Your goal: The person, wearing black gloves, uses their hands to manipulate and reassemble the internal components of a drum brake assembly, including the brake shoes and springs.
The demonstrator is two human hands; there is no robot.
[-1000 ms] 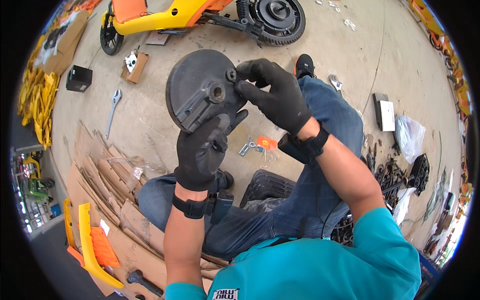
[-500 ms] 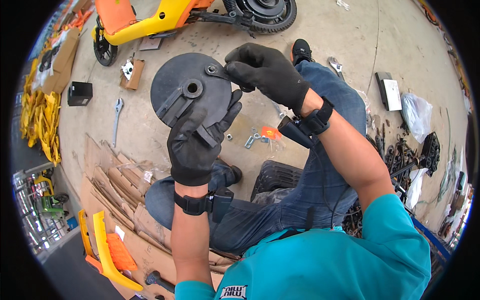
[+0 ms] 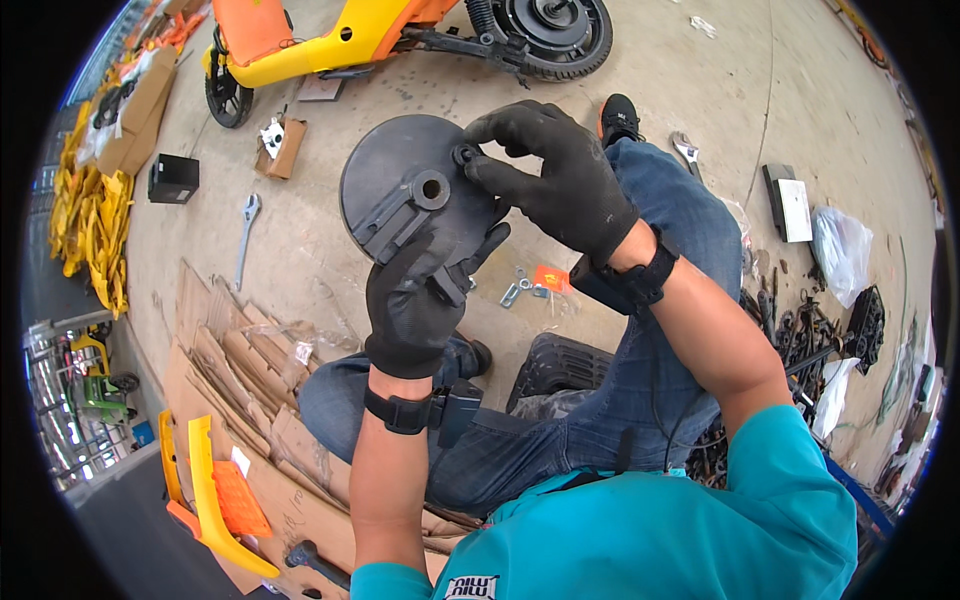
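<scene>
A round black drum brake plate (image 3: pixel 400 150) with a raised hub hole and a ribbed arm is held up in front of me. My left hand (image 3: pixel 412 300), in a black glove, grips its lower edge from below, with fingers wrapped behind it. My right hand (image 3: pixel 555 175), gloved alike, has its thumb and index finger pinched around a small nut (image 3: pixel 463 156) at the plate's upper right edge. The lever beside this nut is mostly hidden by the right fingers.
Beyond lies a yellow and orange scooter (image 3: pixel 370 35) with its wheel. Wrenches (image 3: pixel 247 240), small metal hardware (image 3: pixel 515 290), an open carton (image 3: pixel 283 150) and a black box (image 3: pixel 174 179) are on the floor. Flattened cardboard (image 3: pixel 235 370) lies at left, piled black parts (image 3: pixel 800 335) at right.
Both hands and the brake plate have shifted right in view. My right fingers have moved from the lever onto the nut at the plate's edge.
</scene>
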